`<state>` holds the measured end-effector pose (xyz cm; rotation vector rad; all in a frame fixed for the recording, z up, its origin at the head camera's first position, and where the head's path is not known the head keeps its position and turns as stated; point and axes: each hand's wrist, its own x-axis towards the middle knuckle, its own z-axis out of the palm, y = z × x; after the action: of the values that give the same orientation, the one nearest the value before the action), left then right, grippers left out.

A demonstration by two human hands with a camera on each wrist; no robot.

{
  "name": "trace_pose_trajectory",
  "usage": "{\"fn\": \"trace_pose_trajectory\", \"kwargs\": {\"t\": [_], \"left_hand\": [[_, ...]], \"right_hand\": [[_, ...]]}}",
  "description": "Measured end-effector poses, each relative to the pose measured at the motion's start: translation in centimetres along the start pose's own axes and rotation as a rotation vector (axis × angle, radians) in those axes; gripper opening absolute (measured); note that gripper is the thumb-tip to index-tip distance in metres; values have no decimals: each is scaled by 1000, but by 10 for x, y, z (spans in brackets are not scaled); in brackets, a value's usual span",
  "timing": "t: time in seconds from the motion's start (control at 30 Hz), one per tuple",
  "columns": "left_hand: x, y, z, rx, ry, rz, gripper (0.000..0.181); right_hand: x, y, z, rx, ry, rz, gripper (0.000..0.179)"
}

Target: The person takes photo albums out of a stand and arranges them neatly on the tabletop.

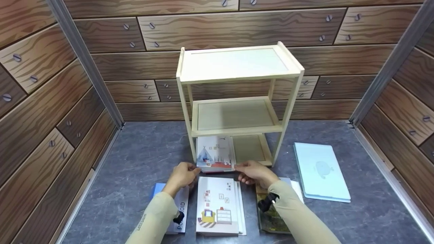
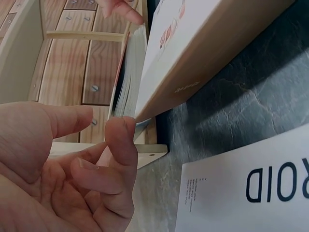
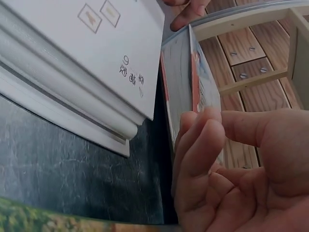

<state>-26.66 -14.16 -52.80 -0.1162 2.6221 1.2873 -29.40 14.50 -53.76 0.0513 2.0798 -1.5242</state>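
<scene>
An illustrated book with a blue tent on its cover lies on the left half of the rack's bottom shelf. My left hand is at its front left corner, thumb and fingers apart in the left wrist view. At the front right corner, my right hand touches the book with its fingertips; in the right wrist view the fingers overlap the book's edge, with the thumb close by. Just in front, on the floor, lies a stack of white books with a yellow chair drawn on top.
The pale wooden rack has three levels. Under my left forearm lies a blue and white book; beneath the right one, books with a dark cover. Light blue books lie at the right. Wood-patterned walls enclose the floor.
</scene>
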Motion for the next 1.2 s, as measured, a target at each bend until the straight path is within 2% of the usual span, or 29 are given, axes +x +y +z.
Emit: {"fn": "trace_pose_trajectory", "kwargs": {"t": [0.23,0.43,0.67,0.93,1.2], "left_hand": [[5,-1,2,-27,-16,-16,31],[10,1,3,-60,-16,-32,31],[13,3,5,-85,-16,-30,31],[19,4,9,-14,21,47,30],[20,5,13,5,15,26,33]], "right_hand": [[7,3,-3,28,9,49,38],[8,-2,-4,51,-15,33,49],[10,-4,-2,36,-5,22,54],[15,1,-4,63,-2,24,56],[14,3,-2,29,10,23,53]]}}
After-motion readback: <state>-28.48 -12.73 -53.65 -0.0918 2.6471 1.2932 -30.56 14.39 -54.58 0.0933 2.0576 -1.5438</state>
